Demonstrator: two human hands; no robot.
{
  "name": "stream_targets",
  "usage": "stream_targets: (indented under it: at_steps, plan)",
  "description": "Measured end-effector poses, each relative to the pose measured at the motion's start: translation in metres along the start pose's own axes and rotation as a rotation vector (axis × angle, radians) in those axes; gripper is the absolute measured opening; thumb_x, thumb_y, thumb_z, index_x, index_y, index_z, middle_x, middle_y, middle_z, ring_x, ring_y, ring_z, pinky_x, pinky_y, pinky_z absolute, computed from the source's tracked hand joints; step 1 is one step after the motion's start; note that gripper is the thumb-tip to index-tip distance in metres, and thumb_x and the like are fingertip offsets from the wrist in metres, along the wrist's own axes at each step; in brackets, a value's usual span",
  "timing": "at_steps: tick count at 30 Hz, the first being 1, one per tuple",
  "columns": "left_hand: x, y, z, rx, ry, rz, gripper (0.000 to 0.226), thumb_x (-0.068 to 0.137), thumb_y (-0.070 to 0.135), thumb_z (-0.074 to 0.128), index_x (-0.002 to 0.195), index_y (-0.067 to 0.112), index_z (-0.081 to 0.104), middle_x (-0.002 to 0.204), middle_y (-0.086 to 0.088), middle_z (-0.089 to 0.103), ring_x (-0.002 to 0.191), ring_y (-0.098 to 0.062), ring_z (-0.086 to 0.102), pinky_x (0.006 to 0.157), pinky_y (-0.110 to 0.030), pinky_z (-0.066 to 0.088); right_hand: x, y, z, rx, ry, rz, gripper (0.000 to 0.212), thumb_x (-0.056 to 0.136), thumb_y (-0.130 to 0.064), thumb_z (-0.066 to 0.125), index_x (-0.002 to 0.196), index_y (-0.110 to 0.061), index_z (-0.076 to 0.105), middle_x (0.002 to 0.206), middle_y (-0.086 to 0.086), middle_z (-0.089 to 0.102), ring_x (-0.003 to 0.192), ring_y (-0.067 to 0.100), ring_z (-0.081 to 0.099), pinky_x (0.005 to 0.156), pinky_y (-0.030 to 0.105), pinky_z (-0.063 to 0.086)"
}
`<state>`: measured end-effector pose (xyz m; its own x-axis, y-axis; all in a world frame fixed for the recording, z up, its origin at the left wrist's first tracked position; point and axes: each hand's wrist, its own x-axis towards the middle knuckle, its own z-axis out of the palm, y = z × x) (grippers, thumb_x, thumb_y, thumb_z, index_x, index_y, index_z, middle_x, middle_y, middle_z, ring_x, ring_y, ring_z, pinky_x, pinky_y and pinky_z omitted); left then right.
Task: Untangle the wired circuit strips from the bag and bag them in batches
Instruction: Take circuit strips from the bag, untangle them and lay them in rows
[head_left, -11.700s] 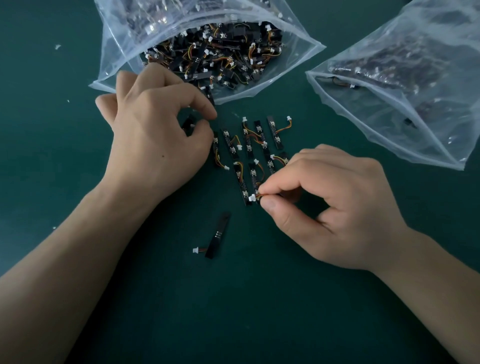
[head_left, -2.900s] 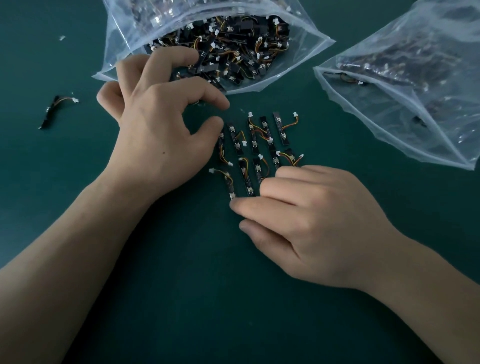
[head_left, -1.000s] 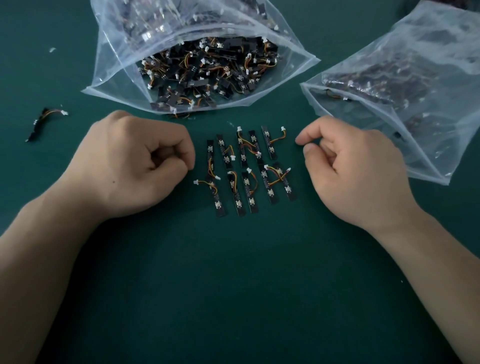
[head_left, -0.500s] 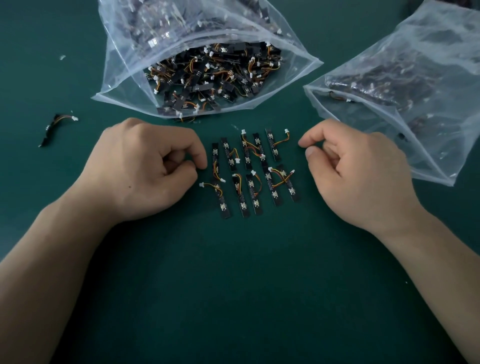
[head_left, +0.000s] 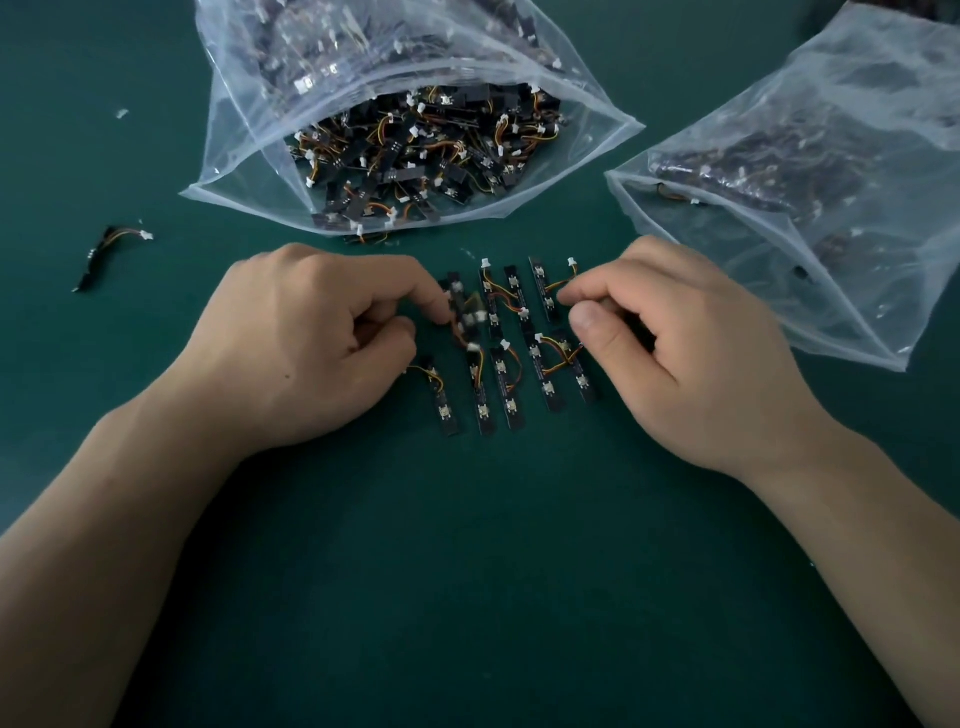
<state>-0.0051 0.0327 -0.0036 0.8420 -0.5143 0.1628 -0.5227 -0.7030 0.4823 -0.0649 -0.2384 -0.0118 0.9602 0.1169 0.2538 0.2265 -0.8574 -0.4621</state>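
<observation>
Evidently our left hand (head_left: 311, 343) and right hand (head_left: 685, 353), both curled, flanked the strips (head_left: 506, 364) below the open bag (head_left: 244, 156), fingertips touching the outer ones; whether either pinched, we could not tell. If gathered carelessly, looped wires could have snagged and retangled the batch. Blur smeared the upper-left strip (head_left: 460, 306); the second bag's (head_left: 831, 156) contents were murky.

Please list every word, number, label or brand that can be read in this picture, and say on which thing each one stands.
No text can be read here.
circuit strips: any print on the black boards is too small and blurred to read.
open bag: clear plastic, no label visible.
second bag: clear plastic, no label visible.
</observation>
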Motion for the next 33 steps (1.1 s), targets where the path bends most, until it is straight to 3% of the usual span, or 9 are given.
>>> stream_targets:
  at_steps: [4,7,11,14,20,23,27,30,33]
  plan:
    - [0.001,0.003,0.002,0.02,-0.022,-0.006,0.042,0.087,0.026,0.053,0.115,0.05,0.072,0.062,0.006,0.054,0.068,-0.018,0.052,0.059,-0.025,0.045,-0.001,-0.002,0.001,-0.009,-0.009,-0.078,0.032,0.107,-0.037,0.048,0.116,-0.021,0.073,0.107,-0.007,0.061,0.103,0.016,0.056,0.09,0.036,0.046]
    - [0.001,0.008,0.004,0.024,-0.02,-0.015,0.048,0.087,0.026,0.052,0.121,0.056,0.07,0.067,0.014,0.064,0.069,-0.014,0.054,0.06,-0.03,0.05,-0.001,-0.006,0.002,-0.026,-0.074,-0.13,0.041,0.109,-0.044,0.04,0.132,-0.021,0.066,0.119,-0.006,0.059,0.113,0.018,0.055,0.101,0.042,0.043]
    - [0.002,0.016,0.006,0.02,-0.044,0.029,0.051,0.089,0.026,0.05,0.128,0.054,0.067,0.106,0.022,0.075,0.083,-0.01,0.066,0.069,-0.039,0.057,0.0,-0.011,0.003,-0.1,-0.215,-0.168,0.062,0.106,-0.062,0.025,0.153,-0.03,0.049,0.128,-0.008,0.047,0.121,0.017,0.044,0.107,0.04,0.034]
    - [0.003,0.017,0.007,0.037,-0.089,0.055,0.052,0.091,0.026,0.047,0.131,0.053,0.065,0.106,0.024,0.073,0.092,-0.016,0.068,0.073,-0.039,0.055,0.0,-0.013,0.003,-0.119,-0.256,-0.158,0.067,0.103,-0.067,0.022,0.157,-0.035,0.044,0.13,-0.009,0.043,0.123,0.015,0.039,0.108,0.039,0.031]
    - [0.002,0.016,0.009,0.001,-0.039,0.017,0.046,0.091,0.026,0.05,0.125,0.05,0.072,0.098,0.026,0.072,0.078,-0.005,0.058,0.069,-0.031,0.049,0.004,-0.025,0.008,-0.125,-0.165,-0.063,0.062,0.105,-0.064,0.023,0.141,-0.032,0.062,0.12,-0.008,0.048,0.116,0.018,0.045,0.107,0.044,0.035]
    - [0.0,0.014,0.009,-0.059,-0.043,-0.012,0.041,0.092,0.027,0.049,0.12,0.047,0.073,0.081,0.033,0.064,0.076,-0.003,0.055,0.072,-0.029,0.047,0.006,-0.024,0.008,-0.091,-0.036,-0.012,0.053,0.106,-0.056,0.031,0.123,-0.028,0.073,0.11,-0.006,0.056,0.11,0.02,0.052,0.103,0.042,0.038]
    - [0.0,0.012,-0.002,-0.141,-0.187,0.029,0.055,0.069,0.018,0.045,0.112,0.042,0.071,0.07,0.007,0.058,0.063,-0.018,0.053,0.067,-0.036,0.049,0.008,-0.007,-0.001,-0.094,0.073,0.071,0.047,0.108,-0.045,0.036,0.109,-0.021,0.077,0.101,-0.002,0.061,0.104,0.023,0.057,0.098,0.046,0.045]
    - [0.0,0.012,-0.006,-0.108,-0.226,0.061,0.061,0.06,0.019,0.051,0.113,0.044,0.068,0.073,0.005,0.056,0.065,-0.021,0.052,0.068,-0.037,0.048,0.002,-0.001,-0.005,-0.123,0.08,0.083,0.042,0.108,-0.036,0.038,0.098,-0.017,0.074,0.095,-0.001,0.061,0.096,0.024,0.057,0.086,0.044,0.048]
    - [-0.001,0.012,-0.003,-0.078,-0.211,0.063,0.054,0.064,0.027,0.058,0.114,0.047,0.067,0.075,0.006,0.056,0.07,-0.02,0.054,0.073,-0.035,0.048,-0.008,-0.003,-0.007,-0.136,0.05,0.051,0.034,0.106,-0.029,0.041,0.092,-0.018,0.07,0.093,-0.002,0.059,0.09,0.023,0.056,0.079,0.04,0.047]
